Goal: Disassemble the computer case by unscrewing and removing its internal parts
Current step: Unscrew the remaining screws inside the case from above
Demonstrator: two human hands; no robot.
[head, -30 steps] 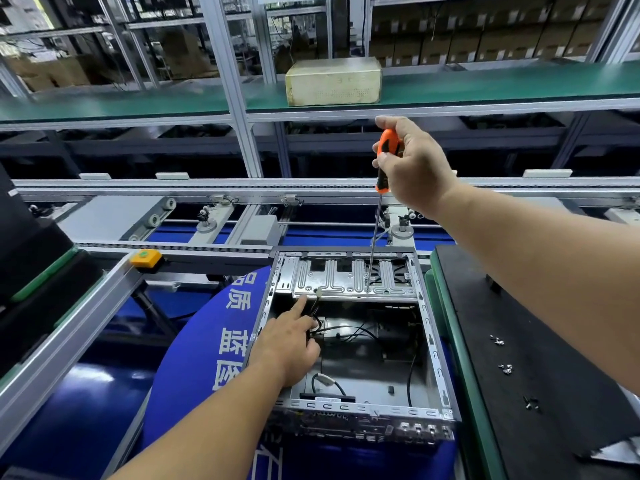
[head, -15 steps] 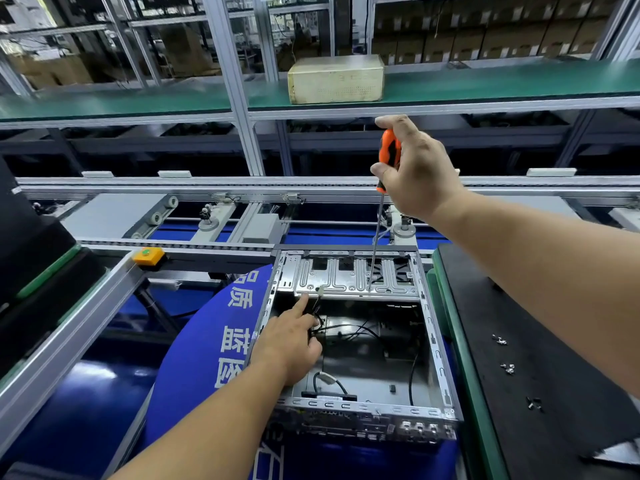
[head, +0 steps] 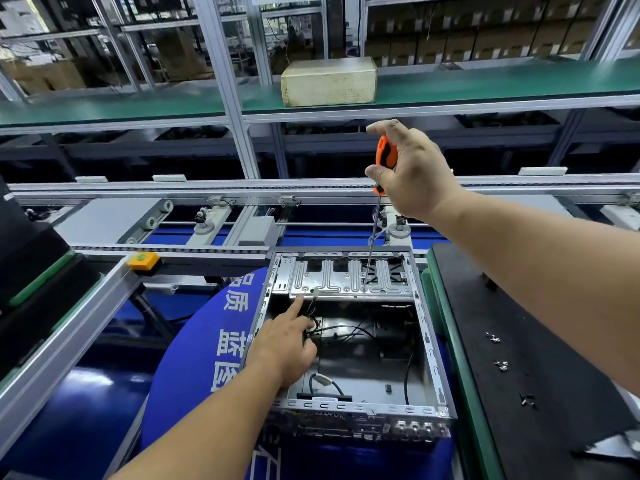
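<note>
Two hands apart — right hand (head: 415, 171) grips orange-handled screwdriver (head: 385, 157); left hand (head: 287, 344) points at ribbed steel bracket (head: 346, 278).

The right hand (head: 415, 171) is gripping the orange handle of a screwdriver (head: 385, 157), holding it upright so its long shaft is reaching down to the ribbed metal bracket (head: 341, 280) at the far end of the open computer case (head: 429, 344). The left hand (head: 285, 344) is resting inside the case among black cables (head: 346, 329), its index finger pointing at the bracket's near edge. Loose screws (head: 500, 365) are lying on the black mat (head: 540, 341) to the right, and a pale box (head: 329, 81) is sitting on the green shelf (head: 485, 81) beyond.
</note>
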